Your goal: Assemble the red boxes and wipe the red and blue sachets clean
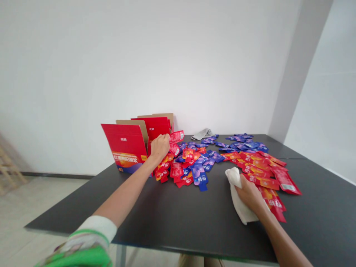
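Note:
My left hand (160,147) is closed on a red pouch (177,137), whose printed end sticks out to the right of the fingers. It is above the left edge of a mixed heap of red and blue pouches (198,171), beside the red boxes. A white cloth (236,198) is gripped in my right hand (250,193) and hangs down toward the table. Right behind that hand lie overlapping rows of red pouches (257,168), with blue pouches (247,145) spread farther back.
Two red cardboard boxes with raised flaps, a front box (125,146) and a rear box (155,126), stand at the table's left. A grey cloth (202,134) lies at the back by the wall. The black table (178,218) ends near my body. A wooden rack (9,167) stands far left.

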The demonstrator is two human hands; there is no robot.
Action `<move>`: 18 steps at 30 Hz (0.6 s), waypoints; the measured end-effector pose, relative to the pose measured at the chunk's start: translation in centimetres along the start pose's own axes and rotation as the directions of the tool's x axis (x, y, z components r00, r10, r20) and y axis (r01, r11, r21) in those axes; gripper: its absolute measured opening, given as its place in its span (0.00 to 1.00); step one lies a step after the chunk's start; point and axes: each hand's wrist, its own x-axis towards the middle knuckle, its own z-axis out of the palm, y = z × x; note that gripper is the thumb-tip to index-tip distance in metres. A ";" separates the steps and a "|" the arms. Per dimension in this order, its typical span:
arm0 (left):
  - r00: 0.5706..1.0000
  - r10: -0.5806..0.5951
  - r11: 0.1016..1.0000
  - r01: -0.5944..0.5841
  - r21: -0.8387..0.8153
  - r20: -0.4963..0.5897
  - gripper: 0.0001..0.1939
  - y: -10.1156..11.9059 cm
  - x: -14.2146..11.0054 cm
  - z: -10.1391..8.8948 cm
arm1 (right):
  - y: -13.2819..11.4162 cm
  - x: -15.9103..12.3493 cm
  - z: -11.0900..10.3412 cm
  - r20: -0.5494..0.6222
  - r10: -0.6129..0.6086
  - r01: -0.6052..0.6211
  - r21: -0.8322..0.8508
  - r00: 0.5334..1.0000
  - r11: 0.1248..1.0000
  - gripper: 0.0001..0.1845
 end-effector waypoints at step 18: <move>0.715 0.604 0.747 -0.357 -0.560 0.351 0.42 8.3 -8.8 3.0 | -0.2 -0.1 0.0 0.016 -0.061 0.062 -0.032 0.998 0.998 0.15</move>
